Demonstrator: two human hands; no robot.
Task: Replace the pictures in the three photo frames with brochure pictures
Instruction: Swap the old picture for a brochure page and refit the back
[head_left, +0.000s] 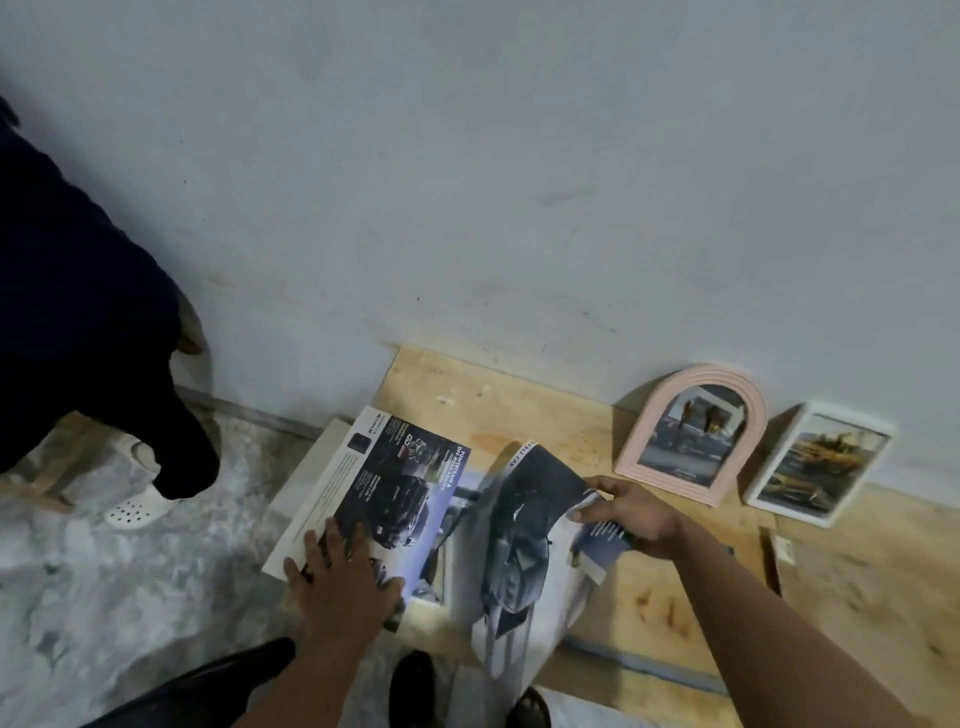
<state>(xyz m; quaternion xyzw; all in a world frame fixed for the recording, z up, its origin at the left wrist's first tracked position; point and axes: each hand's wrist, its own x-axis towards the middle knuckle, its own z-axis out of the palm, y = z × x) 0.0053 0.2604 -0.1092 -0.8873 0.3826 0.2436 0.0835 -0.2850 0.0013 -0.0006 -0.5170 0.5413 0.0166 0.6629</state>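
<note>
On the wooden board (649, 597) by the wall, the left hand (343, 582) presses spread fingers onto the brochure (395, 488), while the right hand (631, 514) apparently pinches a lifted page (524, 530).

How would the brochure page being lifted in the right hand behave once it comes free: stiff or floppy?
Likely floppy: the page already bends and curls where the right hand pinches its edge. Probably light, since it lifts from one edge. It looks glossy, so it may slide; the left hand presses the brochure flat.
</note>
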